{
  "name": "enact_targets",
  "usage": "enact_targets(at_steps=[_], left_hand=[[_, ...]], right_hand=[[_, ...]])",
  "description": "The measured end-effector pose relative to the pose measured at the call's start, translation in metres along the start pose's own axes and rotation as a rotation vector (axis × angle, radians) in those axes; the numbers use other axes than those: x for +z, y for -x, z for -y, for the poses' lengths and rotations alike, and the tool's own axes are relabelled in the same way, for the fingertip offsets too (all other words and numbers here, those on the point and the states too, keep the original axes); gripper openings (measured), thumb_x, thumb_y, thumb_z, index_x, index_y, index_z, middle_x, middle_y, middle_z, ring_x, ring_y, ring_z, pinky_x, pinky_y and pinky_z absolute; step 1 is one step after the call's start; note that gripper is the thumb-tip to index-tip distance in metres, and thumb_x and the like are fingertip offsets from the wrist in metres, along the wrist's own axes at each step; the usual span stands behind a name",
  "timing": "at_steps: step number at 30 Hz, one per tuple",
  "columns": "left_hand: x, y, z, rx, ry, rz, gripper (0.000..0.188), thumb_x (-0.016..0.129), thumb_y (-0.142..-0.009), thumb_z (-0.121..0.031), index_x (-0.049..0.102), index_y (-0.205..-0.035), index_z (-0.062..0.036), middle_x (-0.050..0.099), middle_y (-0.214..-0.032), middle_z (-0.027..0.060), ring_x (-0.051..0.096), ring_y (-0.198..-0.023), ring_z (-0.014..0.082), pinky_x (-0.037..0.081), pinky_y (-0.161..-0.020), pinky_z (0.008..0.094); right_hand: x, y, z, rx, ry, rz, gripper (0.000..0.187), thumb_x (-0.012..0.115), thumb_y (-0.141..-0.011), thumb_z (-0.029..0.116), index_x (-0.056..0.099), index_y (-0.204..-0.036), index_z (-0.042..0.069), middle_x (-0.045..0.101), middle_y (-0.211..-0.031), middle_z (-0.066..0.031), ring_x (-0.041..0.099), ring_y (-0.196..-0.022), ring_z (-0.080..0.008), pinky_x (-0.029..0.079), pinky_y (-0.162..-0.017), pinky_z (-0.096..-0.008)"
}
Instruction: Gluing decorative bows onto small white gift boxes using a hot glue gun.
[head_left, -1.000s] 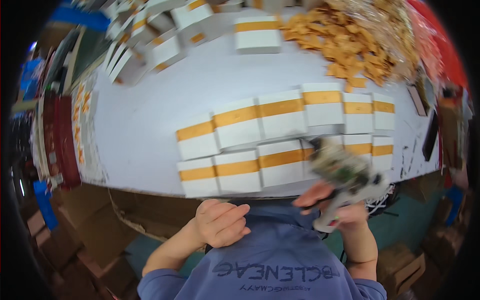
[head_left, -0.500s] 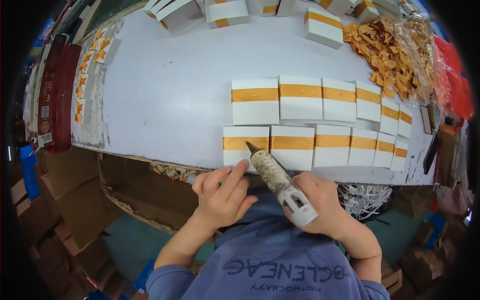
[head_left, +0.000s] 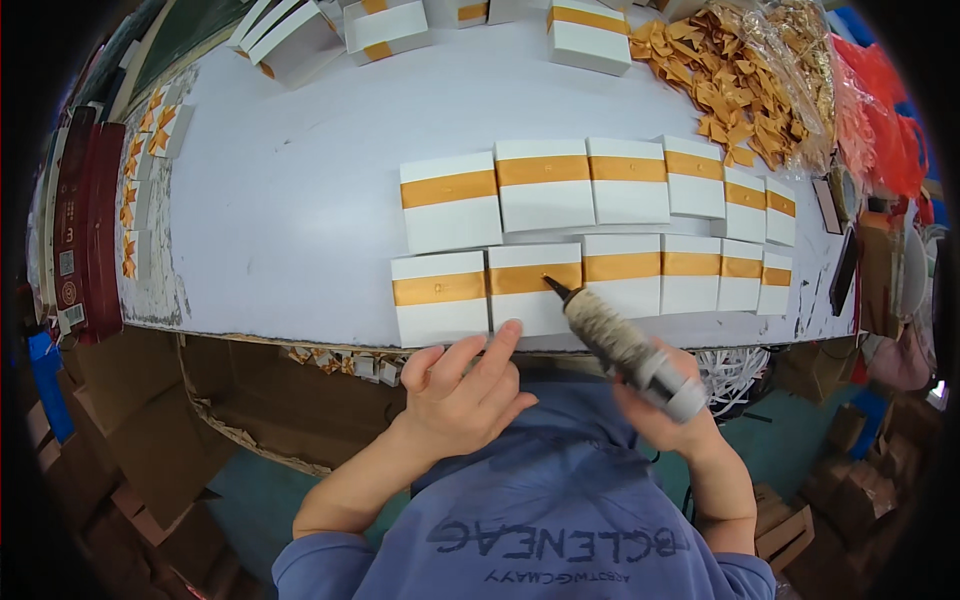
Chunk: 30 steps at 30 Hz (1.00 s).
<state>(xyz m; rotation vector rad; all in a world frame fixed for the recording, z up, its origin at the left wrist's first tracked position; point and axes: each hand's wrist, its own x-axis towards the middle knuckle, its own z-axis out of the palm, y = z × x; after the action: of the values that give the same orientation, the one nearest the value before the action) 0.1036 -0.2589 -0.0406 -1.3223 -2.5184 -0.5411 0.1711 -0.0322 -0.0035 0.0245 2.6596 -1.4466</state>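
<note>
Right hand (head_left: 665, 405) is gripping a glue gun (head_left: 620, 335), apparently dabbing the gold ribbon (head_left: 515, 280) on the white box (head_left: 545, 317) just three o'clock of centre. Left hand (head_left: 463, 395) is holding nothing I can see, index finger (head_left: 504, 345) resting around the box's seven o'clock. Next probably calls for lifting clean.

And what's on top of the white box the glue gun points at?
A gold ribbon crosses the white box, with the nozzle of the glue gun over it. The nozzle hides what lies right beneath; a fingertip of the left hand covers a bit by the near edge.
</note>
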Motion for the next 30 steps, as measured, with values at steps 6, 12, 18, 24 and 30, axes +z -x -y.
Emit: enact_targets(at_steps=[6, 12, 18, 24, 30], left_hand=[[0.0, -0.011, -0.003, 0.044, -0.013, 0.018, 0.032, 0.05, -0.083, -0.041, 0.058, -0.071, -0.0119, 0.06, -0.112, 0.0026, 0.042, -0.097, 0.0194, 0.024, -0.084, 0.033], [0.019, -0.04, -0.025, 0.202, 0.076, -0.056, 0.028, 0.054, -0.079, -0.041, 0.057, -0.071, -0.0131, 0.06, -0.113, 0.0035, 0.044, -0.095, 0.0184, 0.024, -0.083, 0.0319], [0.021, -0.046, -0.028, 0.228, 0.024, 0.044, 0.026, 0.056, -0.076, -0.039, 0.057, -0.07, -0.0139, 0.059, -0.115, 0.0027, 0.044, -0.095, 0.0181, 0.024, -0.082, 0.0316], [0.03, -0.064, -0.039, 0.243, 0.076, -0.01, 0.027, 0.056, -0.076, -0.04, 0.056, -0.07, -0.0141, 0.059, -0.115, 0.0032, 0.043, -0.096, 0.0185, 0.024, -0.084, 0.033], [0.048, -0.084, -0.064, 0.304, 0.064, 0.105, 0.029, 0.059, -0.074, -0.042, 0.055, -0.073, -0.0135, 0.054, -0.123, 0.0051, 0.045, -0.1, 0.0183, 0.023, -0.086, 0.0348]], right_hand=[[-0.007, 0.024, -0.002, 0.298, -0.85, 0.039, 0.036, 0.068, -0.07, 0.012, 0.056, -0.101, 0.0, 0.061, -0.093, -0.0124, 0.061, -0.085, -0.0204, 0.046, -0.078, -0.0337], [-0.034, 0.047, -0.017, 0.536, -0.812, -0.148, 0.028, 0.062, -0.073, 0.01, 0.058, -0.099, 0.001, 0.06, -0.083, -0.0057, 0.056, -0.071, -0.0156, 0.045, -0.067, -0.0279], [-0.04, 0.032, -0.02, 0.015, 0.235, -0.083, 0.025, 0.066, -0.066, 0.008, 0.053, -0.086, 0.002, 0.056, -0.075, -0.0084, 0.059, -0.068, -0.021, 0.046, -0.061, -0.0317], [-0.053, 0.062, -0.029, 0.401, -1.151, -0.238, 0.062, 0.064, -0.07, 0.011, 0.041, -0.126, 0.0, 0.053, -0.117, -0.0174, 0.052, -0.111, -0.0265, 0.04, -0.096, -0.0366], [-0.05, 0.068, -0.058, 0.173, -0.068, -0.34, 0.017, 0.062, -0.07, 0.012, 0.054, -0.083, 0.003, 0.055, -0.068, -0.0081, 0.055, -0.056, -0.025, 0.044, -0.051, -0.0329]])
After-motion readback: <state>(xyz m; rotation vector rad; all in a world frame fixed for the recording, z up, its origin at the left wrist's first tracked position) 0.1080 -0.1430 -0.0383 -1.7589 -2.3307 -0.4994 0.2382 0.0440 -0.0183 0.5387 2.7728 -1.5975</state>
